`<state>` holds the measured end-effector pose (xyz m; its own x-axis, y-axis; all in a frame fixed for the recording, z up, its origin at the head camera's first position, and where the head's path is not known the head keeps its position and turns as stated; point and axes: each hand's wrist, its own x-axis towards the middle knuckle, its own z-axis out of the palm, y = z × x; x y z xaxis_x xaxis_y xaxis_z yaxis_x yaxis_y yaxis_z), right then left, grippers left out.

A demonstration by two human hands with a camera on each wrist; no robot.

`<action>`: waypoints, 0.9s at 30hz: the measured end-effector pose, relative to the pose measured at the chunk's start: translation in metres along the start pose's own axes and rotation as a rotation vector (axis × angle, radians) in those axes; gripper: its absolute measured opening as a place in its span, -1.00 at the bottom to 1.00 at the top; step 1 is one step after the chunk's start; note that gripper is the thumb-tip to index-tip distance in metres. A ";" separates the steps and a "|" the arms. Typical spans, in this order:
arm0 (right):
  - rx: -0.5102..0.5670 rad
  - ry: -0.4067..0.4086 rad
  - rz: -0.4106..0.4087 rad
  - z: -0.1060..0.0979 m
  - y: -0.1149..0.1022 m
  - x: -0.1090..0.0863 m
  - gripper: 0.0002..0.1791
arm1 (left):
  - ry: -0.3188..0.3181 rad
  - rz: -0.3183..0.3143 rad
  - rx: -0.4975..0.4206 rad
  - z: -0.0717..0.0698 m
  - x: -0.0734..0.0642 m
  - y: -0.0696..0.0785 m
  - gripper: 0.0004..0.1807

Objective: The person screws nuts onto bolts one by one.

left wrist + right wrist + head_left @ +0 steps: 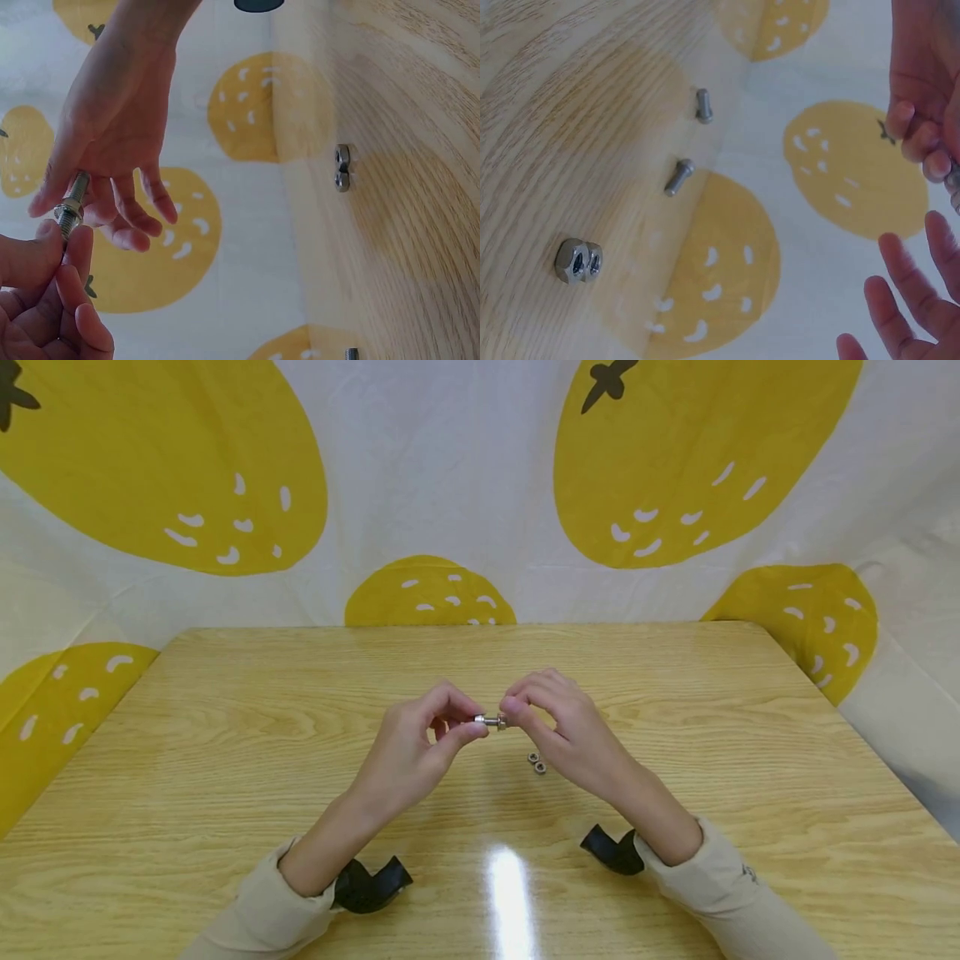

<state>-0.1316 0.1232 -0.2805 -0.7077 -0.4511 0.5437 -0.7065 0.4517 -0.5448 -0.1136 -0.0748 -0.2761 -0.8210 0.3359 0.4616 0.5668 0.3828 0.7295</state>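
Both hands meet above the middle of the wooden table [225, 735]. Between them lies a small steel bolt [491, 721] [73, 202] with a nut threaded on it. My left hand [457, 728] [64, 247] pinches the threaded end with thumb and forefinger. My right hand [517, 710] [52, 199] pinches the other end, its remaining fingers loosely spread. Just below the right hand, two loose nuts [536, 763] [342, 167] [578, 261] lie touching each other on the table. In the right wrist view the bolt shows only at the right edge.
Two spare bolts [679, 177] [703, 105] lie on the table beyond the nuts, hidden by the hands in the head view. A white cloth with yellow fruit shapes [450, 485] hangs behind and beside the table. Black wrist straps [367, 885] [611, 852] sit near the front edge.
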 end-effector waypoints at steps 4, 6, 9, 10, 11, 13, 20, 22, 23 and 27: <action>0.031 -0.027 0.010 -0.002 -0.001 -0.001 -0.77 | 0.011 -0.007 0.011 -0.001 0.000 0.000 -0.87; 0.043 -0.030 -0.028 -0.002 -0.001 -0.001 -0.69 | 0.015 -0.004 0.015 -0.002 0.000 -0.001 -0.87; 0.048 -0.009 -0.111 -0.001 0.000 0.000 -0.61 | 0.020 -0.001 0.021 -0.002 0.000 -0.002 -0.87; 0.049 -0.001 -0.137 0.000 0.001 0.000 -0.61 | 0.022 0.000 0.023 -0.002 0.000 -0.002 -0.87; 0.051 0.010 -0.161 0.001 0.002 0.000 -0.62 | 0.023 0.000 0.023 -0.002 0.000 -0.002 -0.86; 0.052 0.029 -0.194 0.002 0.003 0.001 -0.64 | 0.024 0.000 0.025 -0.002 0.000 -0.002 -0.86; 0.056 0.040 -0.200 0.003 0.004 0.001 -0.72 | 0.023 0.005 0.023 -0.002 0.000 -0.002 -0.87; 0.054 0.029 -0.185 0.003 0.004 0.000 -0.78 | 0.021 0.006 0.020 -0.002 0.000 -0.001 -0.87; 0.053 0.022 -0.176 0.003 0.004 0.000 -0.82 | 0.021 0.007 0.019 -0.002 0.000 -0.001 -0.87; 0.025 -0.002 -0.140 0.003 0.003 0.000 -0.91 | 0.015 0.009 0.015 -0.001 0.000 -0.001 -0.87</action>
<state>-0.1336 0.1225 -0.2838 -0.6022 -0.5099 0.6143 -0.7981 0.3648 -0.4795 -0.1146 -0.0759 -0.2766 -0.8169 0.3266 0.4753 0.5747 0.3925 0.7181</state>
